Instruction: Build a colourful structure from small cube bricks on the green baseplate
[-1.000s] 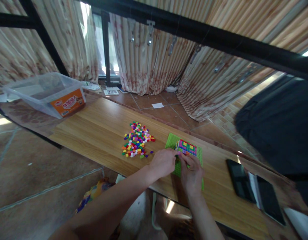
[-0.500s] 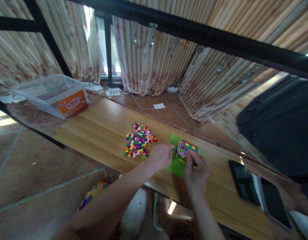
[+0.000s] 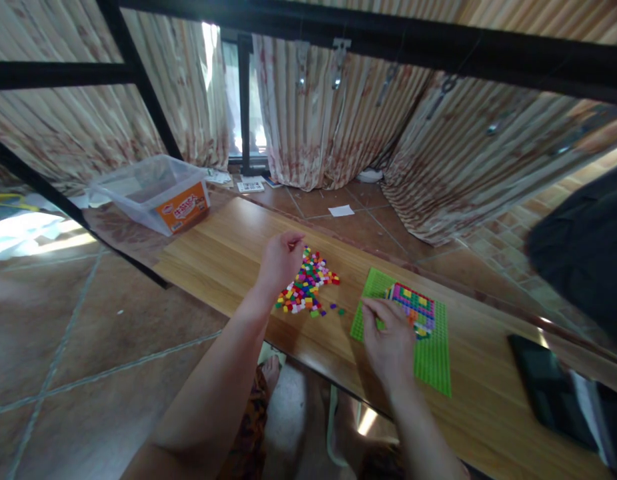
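My left hand [image 3: 281, 261] hangs over the far left side of a pile of small coloured bricks [image 3: 308, 283], its fingers curled together. Whatever is between those fingertips is too small to make out. My right hand [image 3: 392, 337] is above the left part of a green studded baseplate [image 3: 433, 367], thumb and fingertips drawn together in a pinch; any piece in it cannot be made out. Just beyond the right hand, a block-like build of multicoloured bricks [image 3: 413, 300] sits on the baseplate, partly hidden by the fingers.
Wooden boards form the low tabletop [image 3: 228, 247]. A clear plastic bin [image 3: 153, 193] with an orange label stands at its far left end. Dark phone-like devices [image 3: 551, 390] lie on the right. A black metal bar [image 3: 388, 53] crosses above, in front of curtains [image 3: 333, 127].
My left hand has gone from beside the brick build leftward to the pile. My right hand has drawn back from the build toward its near left side. The view has turned left.
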### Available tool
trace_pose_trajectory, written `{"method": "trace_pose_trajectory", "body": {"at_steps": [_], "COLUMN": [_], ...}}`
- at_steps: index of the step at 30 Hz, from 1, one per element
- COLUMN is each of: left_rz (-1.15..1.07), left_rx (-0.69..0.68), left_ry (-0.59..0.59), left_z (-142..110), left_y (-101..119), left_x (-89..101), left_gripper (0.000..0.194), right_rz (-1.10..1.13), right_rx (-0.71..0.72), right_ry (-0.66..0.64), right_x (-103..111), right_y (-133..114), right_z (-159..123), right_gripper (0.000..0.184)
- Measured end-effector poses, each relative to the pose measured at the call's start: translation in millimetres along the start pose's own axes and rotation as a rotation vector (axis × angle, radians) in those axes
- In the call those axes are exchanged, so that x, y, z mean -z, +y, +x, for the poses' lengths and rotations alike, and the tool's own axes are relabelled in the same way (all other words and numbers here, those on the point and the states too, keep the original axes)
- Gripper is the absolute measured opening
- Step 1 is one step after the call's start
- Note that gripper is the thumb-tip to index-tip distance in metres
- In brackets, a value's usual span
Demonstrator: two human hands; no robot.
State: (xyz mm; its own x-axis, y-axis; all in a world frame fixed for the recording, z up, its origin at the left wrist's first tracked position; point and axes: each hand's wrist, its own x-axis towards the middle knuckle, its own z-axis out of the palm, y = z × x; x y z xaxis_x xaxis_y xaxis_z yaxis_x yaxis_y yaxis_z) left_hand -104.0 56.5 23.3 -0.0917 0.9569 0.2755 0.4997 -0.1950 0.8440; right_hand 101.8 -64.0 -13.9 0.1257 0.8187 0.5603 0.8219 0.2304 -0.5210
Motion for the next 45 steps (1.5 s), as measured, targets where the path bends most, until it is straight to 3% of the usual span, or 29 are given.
{"method": "trace_pose_trajectory", "body": {"at_steps": [3, 6, 17, 21, 24, 28, 32, 34, 37, 45], "left_rz": [0.001, 0.012, 0.086, 0.085, 0.092, 0.143, 0.186, 0.187, 0.189, 0.21], "left_rx": [-0.017, -0.033, -0.058, -0.069, -0.085, -0.123, -0.189, -0.238, -0.273, -0.405], "left_ry": [-0.013, -0.025, -0.097, -0.115, -0.164, -0.279, -0.411, -0.479, -0.54, -0.544], "left_z": [-2, -3, -8, -10, -13, -25, -44, -54, -69, -90], "left_y": [-2, -3, 5, 9, 14, 24, 34, 39, 46, 59], "left_x": [-2.0, -6.3, -0.9, -3.1, -9.0, -24.5, -46.5, -57.9, -73.1, -95.0], "left_gripper": [0.025, 0.025, 0.025, 0.025, 0.025, 0.024, 0.025, 0.025, 0.026, 0.05], "right_rz": [0.044, 0.062, -0.023, 0.008, 0.057, 0.104, 0.046, -0.033, -0.125, -0.279], "right_rx": [0.023, 0.033, 0.054, 0.068, 0.02, -0.122, -0.284, -0.33, -0.326, -0.128], "right_ry": [-0.176, -0.269, -0.4, -0.358, -0.235, -0.028, 0.146, 0.169, 0.105, 0.113], "right_x": [-18, -28, -33, -34, -25, 1, 34, 48, 58, 49], "right_y": [-14, -22, -20, -25, -27, -20, 5, 20, 39, 57], "right_z": [0, 0, 0, 1, 5, 6, -1, -4, -8, -5], "right_gripper": [0.022, 0.022, 0.015, 0.015, 0.017, 0.021, 0.027, 0.03, 0.031, 0.027]}}
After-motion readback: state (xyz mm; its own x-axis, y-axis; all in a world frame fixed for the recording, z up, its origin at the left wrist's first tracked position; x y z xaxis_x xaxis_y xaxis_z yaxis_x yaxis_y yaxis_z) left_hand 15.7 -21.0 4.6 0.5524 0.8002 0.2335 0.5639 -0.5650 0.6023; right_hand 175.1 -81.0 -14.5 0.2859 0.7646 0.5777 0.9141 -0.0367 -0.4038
